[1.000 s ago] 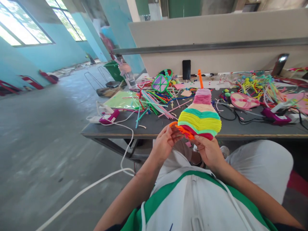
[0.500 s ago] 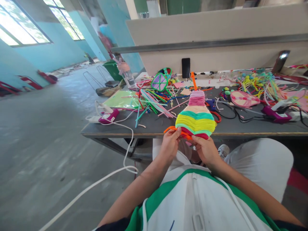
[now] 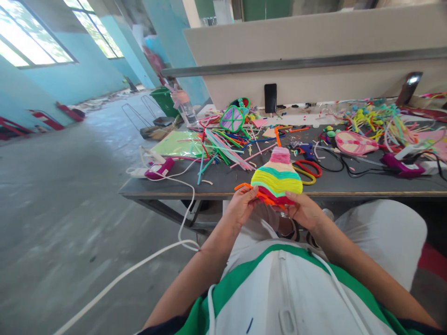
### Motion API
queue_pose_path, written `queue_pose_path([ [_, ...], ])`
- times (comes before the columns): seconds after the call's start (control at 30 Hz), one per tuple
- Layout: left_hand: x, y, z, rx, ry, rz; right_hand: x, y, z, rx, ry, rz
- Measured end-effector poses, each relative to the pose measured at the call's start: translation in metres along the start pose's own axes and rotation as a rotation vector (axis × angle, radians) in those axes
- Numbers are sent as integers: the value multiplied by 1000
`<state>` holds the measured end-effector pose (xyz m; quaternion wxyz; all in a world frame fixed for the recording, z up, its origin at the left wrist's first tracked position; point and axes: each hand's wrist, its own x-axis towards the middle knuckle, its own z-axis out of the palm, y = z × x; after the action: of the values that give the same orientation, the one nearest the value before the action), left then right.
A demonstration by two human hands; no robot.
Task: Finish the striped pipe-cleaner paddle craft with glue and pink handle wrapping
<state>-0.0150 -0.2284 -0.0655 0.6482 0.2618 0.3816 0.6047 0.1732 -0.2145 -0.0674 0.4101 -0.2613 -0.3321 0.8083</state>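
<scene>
Between my hands is a striped pipe-cleaner craft (image 3: pixel 276 179), with pink, peach, teal, yellow and dark red bands and an orange stem at its far end. My left hand (image 3: pixel 243 204) pinches its lower left edge, where orange pipe cleaners (image 3: pixel 267 199) run along the bottom and stick out to the left. My right hand (image 3: pixel 303 209) grips the lower right corner, thumb on top and fingers partly hidden beneath. Just past the craft's right side lie scissors (image 3: pixel 309 171) with red and yellow handles, on the grey table (image 3: pixel 223 184).
Loose pipe cleaners (image 3: pixel 225 146) and a green plastic packet (image 3: pixel 178 143) lie left of centre. A phone (image 3: pixel 270 98) leans on the back panel. Purple power strips (image 3: pixel 159 168) sit at both sides. Behind the scissors is a blue glue gun (image 3: pixel 307 151); a pink teardrop-shaped piece (image 3: pixel 356 142) lies farther right.
The craft has come down toward me and slightly left, tilting flatter, which uncovers more of the scissors. My right hand has shifted to the craft's lower right corner.
</scene>
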Motion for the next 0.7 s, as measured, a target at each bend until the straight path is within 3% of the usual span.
queue_pose_path([
  [0.27, 0, 3, 1, 12, -24, -128, 0, 6, -7, -9, 112, -24],
  [0.43, 2, 1, -1, -18, 10, -166, 1, 11, -11, 27, 95, -10],
  [0.7, -1, -2, 4, -80, -10, -25, 6, 21, 0, -58, 179, -231],
])
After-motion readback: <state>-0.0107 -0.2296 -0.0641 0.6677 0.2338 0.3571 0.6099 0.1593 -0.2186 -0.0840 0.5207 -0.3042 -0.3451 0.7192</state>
